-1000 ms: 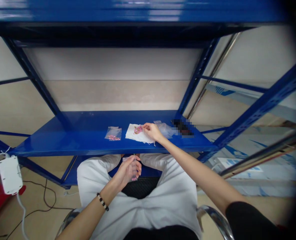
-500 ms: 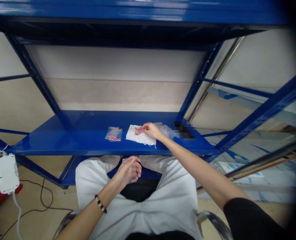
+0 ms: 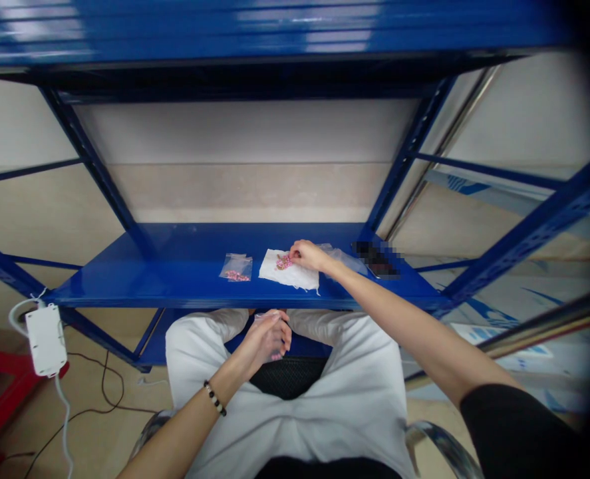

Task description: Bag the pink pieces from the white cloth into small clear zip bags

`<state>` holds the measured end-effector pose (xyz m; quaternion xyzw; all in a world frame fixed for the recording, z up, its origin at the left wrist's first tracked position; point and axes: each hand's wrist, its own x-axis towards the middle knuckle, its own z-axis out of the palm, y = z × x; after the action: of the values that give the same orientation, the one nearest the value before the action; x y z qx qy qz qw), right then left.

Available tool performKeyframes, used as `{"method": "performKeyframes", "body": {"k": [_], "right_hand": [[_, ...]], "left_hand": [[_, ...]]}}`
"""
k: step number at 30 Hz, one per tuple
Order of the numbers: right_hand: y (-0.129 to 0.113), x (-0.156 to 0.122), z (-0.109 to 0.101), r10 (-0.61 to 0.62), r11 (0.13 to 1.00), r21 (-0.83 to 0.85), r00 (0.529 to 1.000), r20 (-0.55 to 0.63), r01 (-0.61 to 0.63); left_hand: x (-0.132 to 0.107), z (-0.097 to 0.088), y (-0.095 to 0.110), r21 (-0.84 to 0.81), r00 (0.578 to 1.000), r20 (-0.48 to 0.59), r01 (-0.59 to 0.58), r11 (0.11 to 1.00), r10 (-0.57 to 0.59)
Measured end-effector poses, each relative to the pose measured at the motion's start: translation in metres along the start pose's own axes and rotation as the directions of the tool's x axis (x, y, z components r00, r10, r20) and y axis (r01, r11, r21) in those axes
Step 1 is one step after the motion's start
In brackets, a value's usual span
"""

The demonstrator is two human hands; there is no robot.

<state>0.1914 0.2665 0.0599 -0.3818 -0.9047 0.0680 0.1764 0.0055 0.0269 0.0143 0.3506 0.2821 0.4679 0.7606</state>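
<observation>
My left hand is above my lap, in front of the shelf edge, its fingers curled round a small clear plastic bag with some pink pieces at its lower end. On the blue shelf, my right hand reaches to a pile of small pink pieces on a white cloth. Its fingertips are pinched together at the pile's right side; whatever lies between them is too small to make out. Left of the cloth lies a clear zip bag with pink pieces at its bottom.
Clear plastic bags lie right of the cloth, beside a dark blurred-out object. The blue shelf has another blue shelf overhead. A white power box hangs at the left post, with cables and a red stool below.
The whole view has shifted, so things appear slightly further right. My right hand stays at the pile with its fingers pinched, and my left hand keeps hold of the bag.
</observation>
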Motion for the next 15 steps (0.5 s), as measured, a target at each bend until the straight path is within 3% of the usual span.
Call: {"method": "performKeyframes", "body": {"k": [15], "right_hand": [[-0.0071, -0.0018, 0.0021, 0.029, 1.000, -0.011, 0.999, -0.038, -0.029]], "left_hand": [[-0.0024, 0.0004, -0.0003, 0.041, 1.000, 0.021, 0.015, 0.999, -0.016]]}}
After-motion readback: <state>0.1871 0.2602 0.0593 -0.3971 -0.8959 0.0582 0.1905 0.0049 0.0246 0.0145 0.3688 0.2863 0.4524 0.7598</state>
